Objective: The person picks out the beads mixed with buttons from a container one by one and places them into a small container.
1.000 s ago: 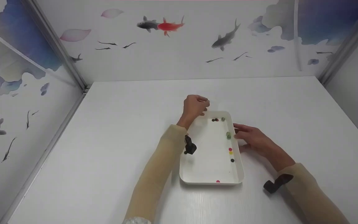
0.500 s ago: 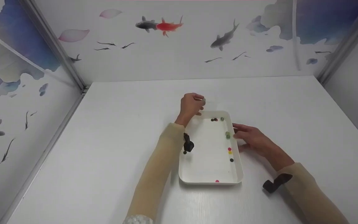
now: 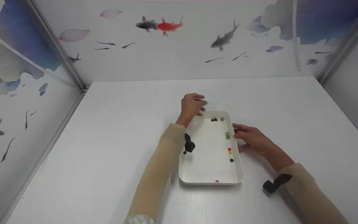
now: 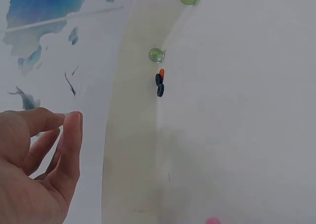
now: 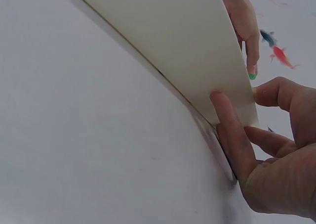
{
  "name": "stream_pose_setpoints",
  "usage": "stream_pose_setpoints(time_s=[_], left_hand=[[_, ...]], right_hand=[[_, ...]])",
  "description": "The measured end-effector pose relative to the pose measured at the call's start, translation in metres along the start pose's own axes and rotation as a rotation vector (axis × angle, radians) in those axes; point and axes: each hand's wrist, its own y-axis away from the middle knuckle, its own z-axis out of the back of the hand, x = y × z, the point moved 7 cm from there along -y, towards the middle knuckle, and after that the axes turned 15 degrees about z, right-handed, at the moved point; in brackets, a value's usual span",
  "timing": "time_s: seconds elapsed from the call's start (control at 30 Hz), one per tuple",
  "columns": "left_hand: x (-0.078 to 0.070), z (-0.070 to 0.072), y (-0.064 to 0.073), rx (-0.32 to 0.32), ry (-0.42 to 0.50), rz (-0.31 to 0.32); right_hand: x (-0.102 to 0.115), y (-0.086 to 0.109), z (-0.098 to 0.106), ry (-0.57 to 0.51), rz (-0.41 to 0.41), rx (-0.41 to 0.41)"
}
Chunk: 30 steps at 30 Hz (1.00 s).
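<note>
My left hand (image 3: 192, 105) is just beyond the far rim of a white tray (image 3: 204, 174), thumb and fingertip pinching a small greenish glass marble (image 3: 206, 102). In the right wrist view, a bit of green marble (image 5: 252, 76) shows at that hand's fingertip. The left wrist view shows the left hand (image 4: 44, 159) with its marble hidden behind the fingers. My right hand (image 3: 253, 138) rests against the tray's right side; in the right wrist view its thumb (image 5: 229, 120) lies along the outer wall and another fingertip touches the rim.
Inside the tray, green glass marbles (image 3: 227, 135) lie along the right wall. Small black and orange beads (image 4: 160, 83) sit at the far end. A yellow bead (image 3: 230, 152), pink beads and more black ones are near the edges. A patterned wall (image 3: 191, 62) stands behind the table.
My left hand shifts slightly left, then stays nearly in place; the marble at its fingertips comes into sight. My right hand keeps its place at the tray.
</note>
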Motion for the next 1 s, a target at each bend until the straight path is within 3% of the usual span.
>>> stream_pose_setpoints(time_s=[0.43,0.73,1.0], left_hand=[[0.004,-0.002,0.006,-0.013,0.003,-0.006],[0.002,-0.007,0.017,-0.019,0.080,-0.035],[0.008,-0.014,0.023,0.019,0.113,-0.032]], right_hand=[[-0.001,-0.001,0.001,0.015,-0.012,-0.007],[-0.001,0.000,0.002,0.020,-0.008,-0.004],[0.004,0.002,-0.001,0.056,-0.006,0.017]])
